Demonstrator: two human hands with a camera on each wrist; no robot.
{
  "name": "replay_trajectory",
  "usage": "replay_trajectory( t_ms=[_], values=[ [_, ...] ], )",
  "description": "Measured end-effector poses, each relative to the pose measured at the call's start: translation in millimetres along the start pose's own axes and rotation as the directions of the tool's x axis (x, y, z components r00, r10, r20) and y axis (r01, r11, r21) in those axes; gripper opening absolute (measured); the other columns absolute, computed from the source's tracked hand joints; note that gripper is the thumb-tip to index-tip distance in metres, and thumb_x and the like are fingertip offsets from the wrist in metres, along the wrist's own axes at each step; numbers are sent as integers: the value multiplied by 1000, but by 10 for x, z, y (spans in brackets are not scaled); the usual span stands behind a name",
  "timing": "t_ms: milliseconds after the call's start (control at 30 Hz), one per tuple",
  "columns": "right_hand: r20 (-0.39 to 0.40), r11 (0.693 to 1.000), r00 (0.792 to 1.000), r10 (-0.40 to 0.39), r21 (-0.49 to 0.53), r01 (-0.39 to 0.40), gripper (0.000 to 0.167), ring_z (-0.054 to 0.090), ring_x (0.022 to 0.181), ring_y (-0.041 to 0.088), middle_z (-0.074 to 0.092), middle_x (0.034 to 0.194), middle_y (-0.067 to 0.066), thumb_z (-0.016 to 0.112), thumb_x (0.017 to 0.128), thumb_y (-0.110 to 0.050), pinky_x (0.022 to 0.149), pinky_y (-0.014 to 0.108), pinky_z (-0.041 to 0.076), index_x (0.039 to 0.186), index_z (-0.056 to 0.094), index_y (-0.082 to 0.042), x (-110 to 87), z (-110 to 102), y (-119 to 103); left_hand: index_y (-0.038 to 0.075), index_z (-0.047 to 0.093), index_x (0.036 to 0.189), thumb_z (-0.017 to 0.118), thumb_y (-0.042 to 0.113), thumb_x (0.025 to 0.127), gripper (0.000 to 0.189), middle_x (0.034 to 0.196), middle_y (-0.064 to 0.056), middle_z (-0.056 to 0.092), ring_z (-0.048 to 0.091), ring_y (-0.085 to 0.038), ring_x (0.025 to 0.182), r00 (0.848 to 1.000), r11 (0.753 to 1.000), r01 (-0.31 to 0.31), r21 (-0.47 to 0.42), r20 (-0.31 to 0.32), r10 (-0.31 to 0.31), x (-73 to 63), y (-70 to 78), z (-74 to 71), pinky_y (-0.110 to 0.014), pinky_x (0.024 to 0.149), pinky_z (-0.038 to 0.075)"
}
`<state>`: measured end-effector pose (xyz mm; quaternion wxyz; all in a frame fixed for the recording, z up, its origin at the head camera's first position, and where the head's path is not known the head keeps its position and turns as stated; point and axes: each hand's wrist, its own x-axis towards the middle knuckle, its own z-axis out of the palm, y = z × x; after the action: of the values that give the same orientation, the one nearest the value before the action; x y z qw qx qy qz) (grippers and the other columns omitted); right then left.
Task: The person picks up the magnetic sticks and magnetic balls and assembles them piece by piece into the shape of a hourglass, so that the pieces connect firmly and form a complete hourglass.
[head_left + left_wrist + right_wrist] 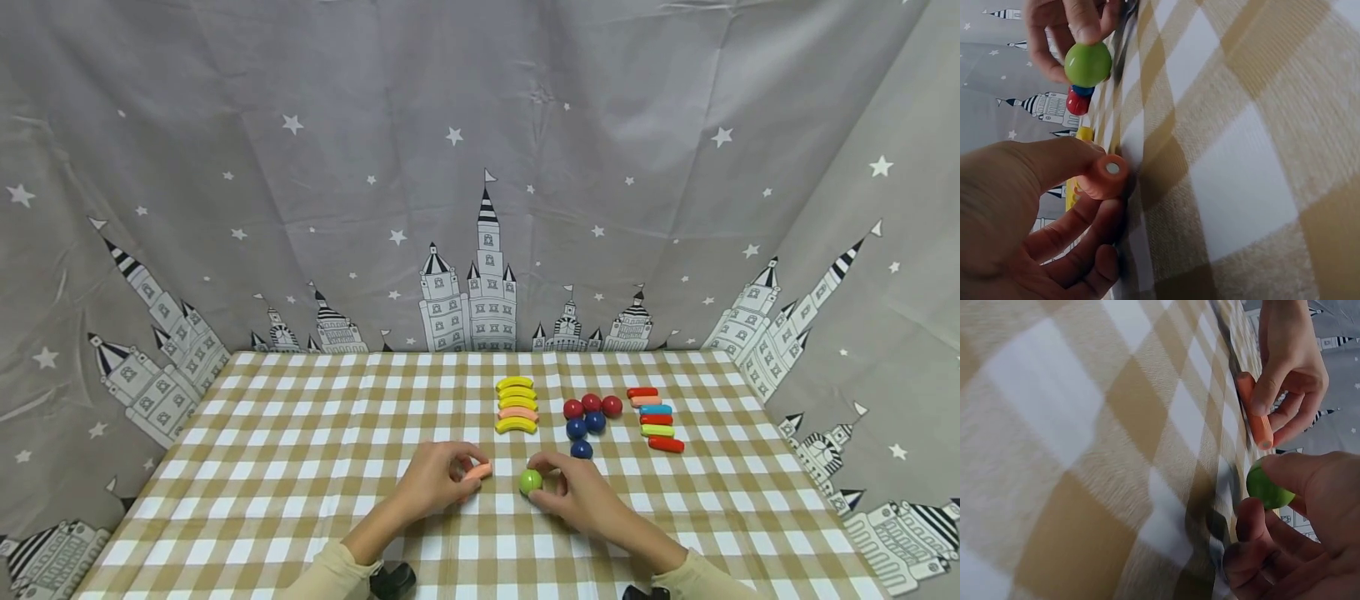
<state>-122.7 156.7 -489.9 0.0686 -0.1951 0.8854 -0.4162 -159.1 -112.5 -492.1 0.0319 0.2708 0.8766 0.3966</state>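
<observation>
Head view has two bare hands near each other over a brown-and-white checked cloth [247,467], each pinching one small piece. The left hand [437,477] grips an orange stick [480,472] between thumb and forefinger, its thumb-to-finger gap no wider than the piece; its free end points to about two o'clock. This stick is short and rounded, pale salmon in the head view and deeper orange in both wrist views, with a small pale disc [1112,168] in the end face that the left wrist view shows. Whether it touches the cloth cannot be told.

At three o'clock from the stick, just beyond a small gap, the right hand [576,492] holds a green ball [531,481] with thumb and fingers closed to its width. The ball is smooth and glossy, light green with a bright highlight.

From the ball, a column of banana-shaped pieces [517,404], four yellow and one salmon, lies near twelve o'clock. Three red balls [591,402] and three blue balls [576,428] cluster between one and two o'clock. Farther off at two o'clock, six coloured sticks [657,419] lie in a column: three red, one salmon, one blue, one yellow-green.
</observation>
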Motion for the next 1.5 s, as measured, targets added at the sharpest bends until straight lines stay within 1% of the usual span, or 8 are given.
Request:
replay_trajectory(
  t_ms=[167,500,800,967,1067,1200,1367,1500],
  values=[
    [-36,1000,999,-18,-7,18,33,53,65,6,72,110,4,80,90,-18,58,24,46,119,68,-9,85,87,-11,16,76,104,81,8,85,21,82,5,69,60,1,58,1000,1000,-9,13,3,9,-5,-14,12,-21,55,49],
    [-82,1000,997,12,19,-10,33,52,57,4,71,110,2,81,89,-19,52,23,45,119,69,-11,152,164,-20,18,76,102,80,9,85,20,81,7,68,57,0,57,1000,999,-3,48,28,1,24,33,20,-22,55,48],
    [-77,1000,997,-24,9,25,31,52,61,5,71,110,0,81,89,-19,57,23,45,118,69,-14,237,192,-29,14,76,100,80,6,82,20,78,6,67,54,-1,57,999,998,-36,53,42,34,51,95,37,-21,55,46],
    [-74,1000,997,-30,3,30,30,53,60,6,71,111,0,81,90,-19,56,24,45,117,69,-15,252,201,-28,12,75,99,79,5,83,19,77,6,66,52,0,53,998,999,-25,32,64,23,75,115,52,-21,50,44],
    [-76,1000,997,-28,-6,27,30,52,60,6,71,111,-1,81,90,-18,56,24,45,118,69,-15,251,201,-27,14,75,99,79,7,85,16,79,6,66,52,0,55,997,999,-17,41,71,14,90,116,64,-21,52,45],
    [-74,1000,997,-31,-3,31,30,53,60,6,71,112,-1,80,90,-19,56,24,46,118,69,-15,252,205,-20,13,76,98,79,11,88,11,82,6,66,53,1,57,998,998,-32,61,60,28,110,107,91,-21,53,46],
    [-57,999,998,-25,23,26,30,52,61,6,71,112,-2,80,91,-20,57,24,45,118,69,-16,258,221,-11,14,75,91,77,12,90,3,76,8,63,51,2,54,998,997,-44,70,41,41,113,98,122,-21,52,44],
    [-50,999,999,-14,28,15,29,52,62,5,71,112,-5,79,91,-21,58,24,46,118,69,-18,261,235,-1,15,73,87,76,11,90,7,72,8,62,49,2,56,999,995,-49,81,25,48,105,106,133,-21,53,43]
  ],
)
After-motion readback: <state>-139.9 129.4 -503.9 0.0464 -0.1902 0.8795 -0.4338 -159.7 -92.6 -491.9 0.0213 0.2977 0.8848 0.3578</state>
